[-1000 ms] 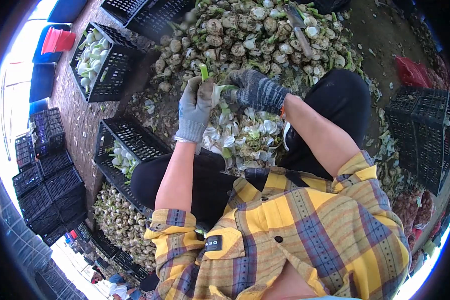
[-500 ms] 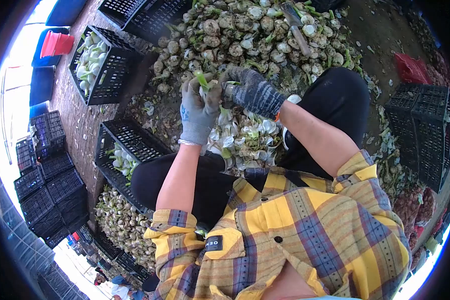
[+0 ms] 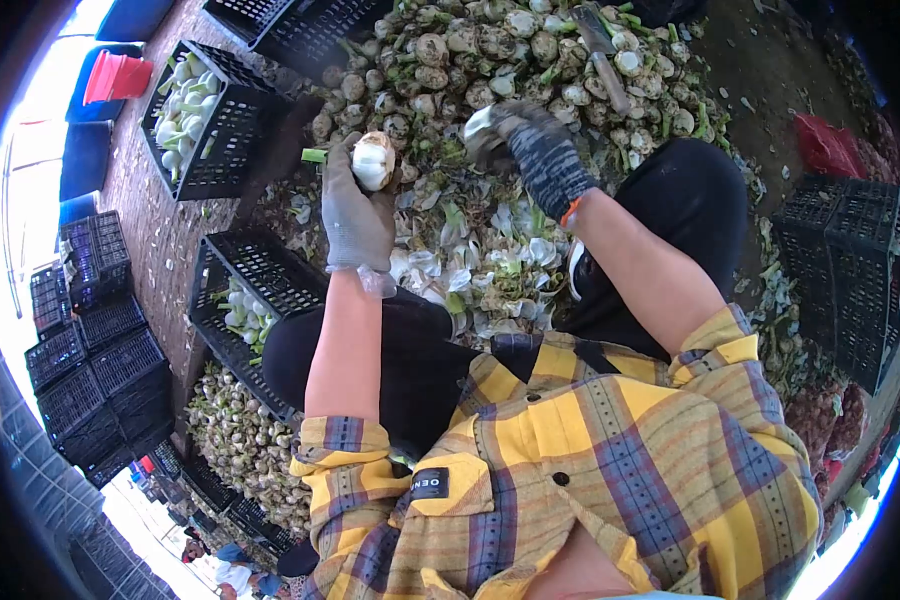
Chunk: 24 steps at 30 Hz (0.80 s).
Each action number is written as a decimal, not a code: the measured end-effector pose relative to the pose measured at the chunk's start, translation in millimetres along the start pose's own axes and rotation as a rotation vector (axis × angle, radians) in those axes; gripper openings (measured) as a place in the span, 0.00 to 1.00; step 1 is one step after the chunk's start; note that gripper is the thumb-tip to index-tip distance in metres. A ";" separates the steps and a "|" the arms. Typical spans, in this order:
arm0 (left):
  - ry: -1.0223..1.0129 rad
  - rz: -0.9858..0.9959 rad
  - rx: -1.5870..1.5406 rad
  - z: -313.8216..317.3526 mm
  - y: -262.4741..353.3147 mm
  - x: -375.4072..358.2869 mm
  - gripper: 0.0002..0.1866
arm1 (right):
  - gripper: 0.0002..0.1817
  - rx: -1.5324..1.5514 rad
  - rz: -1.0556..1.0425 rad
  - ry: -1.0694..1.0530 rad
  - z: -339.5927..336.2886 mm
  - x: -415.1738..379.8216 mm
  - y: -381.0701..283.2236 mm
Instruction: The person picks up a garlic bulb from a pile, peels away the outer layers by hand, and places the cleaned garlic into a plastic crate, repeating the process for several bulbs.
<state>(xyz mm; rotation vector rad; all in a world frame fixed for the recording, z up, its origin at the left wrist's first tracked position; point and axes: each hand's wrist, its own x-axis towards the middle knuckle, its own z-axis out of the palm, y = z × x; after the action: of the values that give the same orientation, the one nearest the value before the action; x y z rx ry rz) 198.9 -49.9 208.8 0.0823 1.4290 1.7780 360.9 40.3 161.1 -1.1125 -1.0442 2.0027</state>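
Note:
My left hand, in a grey work glove, is closed round a garlic bulb. The bulb's white side faces up, with some brown skin at its edge, and a cut green stem sticks out on the left. To the right, apart from the bulb, my right hand wears a dark striped knit glove. Its fingers are pinched on a white piece of garlic skin, slightly blurred. Loose peelings cover the ground below both hands. Beyond them rises a heap of unpeeled garlic.
A knife lies on the heap. Black crates with peeled garlic stand at left, one farther off and one by my knee. More garlic lies behind that knee. Stacked crates stand at right, near a red sack.
My hands have moved apart, the left one left and turned so the bulb shows white. My right hand has come away to the right with a white piece of skin.

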 end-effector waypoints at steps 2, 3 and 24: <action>-0.055 0.036 -0.010 -6.5 -5.2 4.3 0.17 | 0.19 -0.633 0.028 -0.168 6.0 -3.3 -9.2; -0.080 0.048 -0.012 -9.5 -8.3 4.7 0.19 | 0.23 -0.958 0.149 -0.269 12.0 -8.2 -23.0; -0.328 0.384 0.582 -2.8 -30.1 -14.9 0.16 | 0.17 -0.222 0.116 -0.473 13.1 -14.6 -5.8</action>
<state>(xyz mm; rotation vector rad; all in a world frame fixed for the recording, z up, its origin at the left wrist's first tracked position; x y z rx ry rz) 223.8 -61.3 189.0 0.9616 1.7109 1.4811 356.9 27.1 176.3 -0.8350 -1.5000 2.3530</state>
